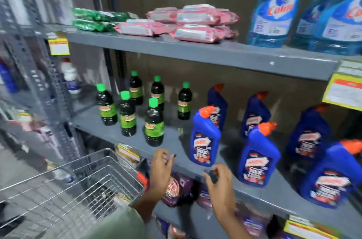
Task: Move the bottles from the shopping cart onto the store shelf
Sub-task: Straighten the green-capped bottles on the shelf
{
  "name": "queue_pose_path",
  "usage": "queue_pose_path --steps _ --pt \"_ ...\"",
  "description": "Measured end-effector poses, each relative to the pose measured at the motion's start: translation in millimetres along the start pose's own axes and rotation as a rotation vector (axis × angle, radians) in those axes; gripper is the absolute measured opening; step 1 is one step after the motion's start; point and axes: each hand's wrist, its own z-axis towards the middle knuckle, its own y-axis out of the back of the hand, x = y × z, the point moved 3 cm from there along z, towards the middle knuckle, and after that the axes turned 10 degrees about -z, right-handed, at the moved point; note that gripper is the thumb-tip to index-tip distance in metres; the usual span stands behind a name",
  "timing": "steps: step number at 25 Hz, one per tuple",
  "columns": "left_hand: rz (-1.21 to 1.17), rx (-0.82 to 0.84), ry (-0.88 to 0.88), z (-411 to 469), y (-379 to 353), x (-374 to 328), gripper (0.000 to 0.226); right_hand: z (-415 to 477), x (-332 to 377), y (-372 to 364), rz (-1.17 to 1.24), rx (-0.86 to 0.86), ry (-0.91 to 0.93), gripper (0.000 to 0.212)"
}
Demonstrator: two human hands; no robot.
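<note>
Several dark bottles with green caps stand on the grey middle shelf, left of several blue bottles with orange caps. My left hand hovers just below the shelf's front edge, fingers loosely curled and empty. My right hand is beside it, also in front of the shelf edge, fingers apart with nothing in it. The wire shopping cart stands at the lower left; a dark item lies low inside it, too blurred to name.
The upper shelf holds green packs, pink packs and large blue refill pouches. Yellow price tags hang on shelf edges. Purple packs fill the lower shelf. A grey upright post stands at left.
</note>
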Motion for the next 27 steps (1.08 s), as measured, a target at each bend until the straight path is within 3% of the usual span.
queue_pose_path --steps 3,7,10,14,21,23,27 --pt "-0.098 -0.057 0.078 62 44 17 0.030 20 52 -60 0.004 0.152 0.120 0.025" --pt "-0.144 0.239 0.242 146 61 33 0.058 56 104 -132 0.055 0.263 -0.008 0.046" --pt "-0.053 0.437 0.238 182 58 42 0.059 78 116 -171 0.095 0.236 -0.142 0.061" --pt "-0.075 0.512 0.160 180 44 37 0.047 86 107 -180 0.174 0.099 -0.318 0.067" --pt "-0.107 0.494 0.126 162 36 34 0.046 84 102 -167 0.144 0.109 -0.274 0.062" --pt "-0.130 0.412 0.091 152 43 25 0.049 75 105 -160 0.149 0.028 -0.284 0.069" --pt "-0.117 -0.159 0.004 144 90 25 0.050 50 118 -148 0.063 -0.208 -0.228 0.055"
